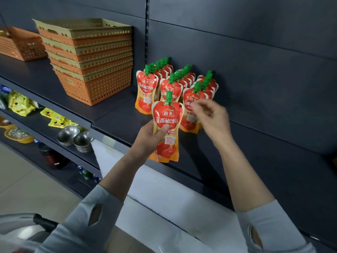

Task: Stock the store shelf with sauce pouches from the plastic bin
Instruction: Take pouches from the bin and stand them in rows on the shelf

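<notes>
- Grips one pouch (pixel 166 125) in the left hand (pixel 147 137): thumb pressed across the front, fingers curled behind, clamped around its lower half.
- Holds that pouch upright, green cap on top, label facing the camera, bottom edge hanging over the front lip of the shelf (pixel 116 114).
- Just right of the grip and a little higher, shows the right hand (pixel 209 115), blurred, fingers loosely bent toward the held pouch's top corner.
- Cannot tell whether that hand pinches anything or is free; overlaps the front pouch of the right row (pixel 189 125), contact unclear.
- Directly beyond the grip, standing on the shelf: three rows of matching pouches, all upright, running back to the dark rear panel.
- Left row front (pixel 145 92) up and left of the held pouch; middle row front (pixel 171 88) straight behind its cap.
- Far left of the grip, on the same shelf: a nested stack of baskets (pixel 91 57), orange and tan; further left, a single orange basket (pixel 20 44).
- Below and left of the grip, on a lower shelf: yellow packets (pixel 20 104) and stacked metal bowls (pixel 74 137).
- Under the wrists: a white sheet (pixel 155 189) along the shelf unit.
- Grey sleeves on both forearms.
</notes>
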Demonstrator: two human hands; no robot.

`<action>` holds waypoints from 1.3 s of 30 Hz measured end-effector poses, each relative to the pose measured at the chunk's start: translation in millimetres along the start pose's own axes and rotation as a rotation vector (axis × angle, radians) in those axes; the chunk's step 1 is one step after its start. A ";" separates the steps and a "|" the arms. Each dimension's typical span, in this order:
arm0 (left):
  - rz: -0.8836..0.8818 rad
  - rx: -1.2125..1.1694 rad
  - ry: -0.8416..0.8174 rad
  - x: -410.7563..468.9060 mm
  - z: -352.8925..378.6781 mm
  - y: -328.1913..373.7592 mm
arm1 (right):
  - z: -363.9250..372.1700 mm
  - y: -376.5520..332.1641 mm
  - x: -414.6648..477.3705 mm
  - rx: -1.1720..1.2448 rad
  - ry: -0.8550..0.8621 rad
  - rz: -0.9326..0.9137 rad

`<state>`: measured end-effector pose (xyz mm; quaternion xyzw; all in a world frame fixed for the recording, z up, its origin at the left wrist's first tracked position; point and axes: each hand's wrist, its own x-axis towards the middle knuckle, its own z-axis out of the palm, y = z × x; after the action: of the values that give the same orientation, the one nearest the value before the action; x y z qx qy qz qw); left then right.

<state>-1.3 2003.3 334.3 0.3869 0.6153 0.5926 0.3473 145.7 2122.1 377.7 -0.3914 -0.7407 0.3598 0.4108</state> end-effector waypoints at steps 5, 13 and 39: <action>0.050 -0.012 -0.176 -0.7 46.1 9.1 | -28.6 3.0 -9.0 0.126 -0.202 0.058; 0.101 0.067 -0.189 21.9 117.1 -20.1 | -113.1 49.9 5.7 0.148 0.090 0.145; 0.218 0.777 -0.114 155.3 226.2 -63.0 | -106.3 142.7 159.7 0.002 0.226 0.010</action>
<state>123.7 2245.4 263.5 0.5844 0.7285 0.3272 0.1439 224.0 2346.4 350.9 -0.4328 -0.6873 0.3164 0.4901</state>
